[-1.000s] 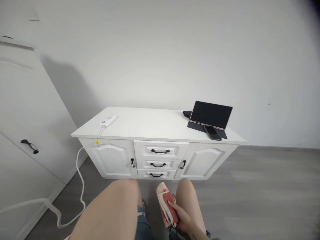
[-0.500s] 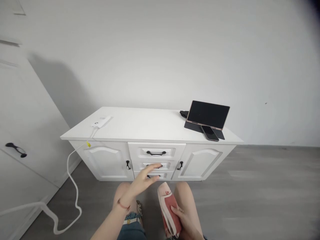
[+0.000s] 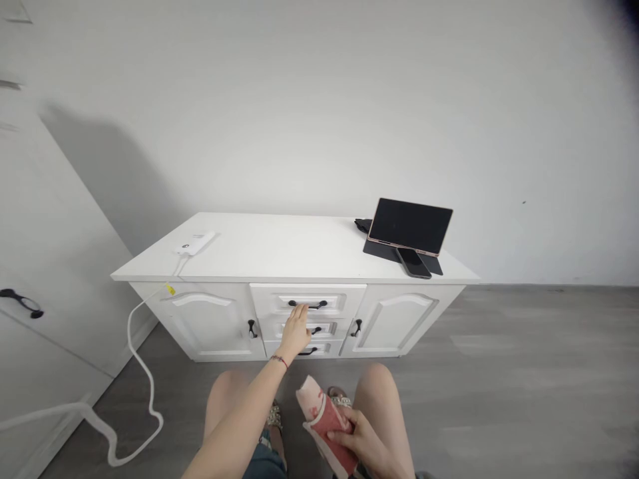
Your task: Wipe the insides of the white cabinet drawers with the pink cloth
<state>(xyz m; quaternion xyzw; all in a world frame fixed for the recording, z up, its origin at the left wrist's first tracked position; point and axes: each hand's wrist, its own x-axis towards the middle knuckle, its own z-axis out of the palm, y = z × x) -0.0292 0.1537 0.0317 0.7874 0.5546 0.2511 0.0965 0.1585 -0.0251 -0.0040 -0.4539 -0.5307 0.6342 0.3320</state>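
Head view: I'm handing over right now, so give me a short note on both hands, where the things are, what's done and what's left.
Left hand: open, stretched to the white cabinet, fingertips at the top drawer handle, not clearly gripping it.
Right hand: shut on a folded red and white cloth, held between the knees.
All three drawers look shut, as do both side doors.
On the cabinet top: tablet, phone, white power bank with its cable hanging down.
Done: cloth in hand, reach made. Left: no drawer is open yet.

White cabinet (image 3: 279, 256), red-and-cream cloth (image 3: 325, 426)
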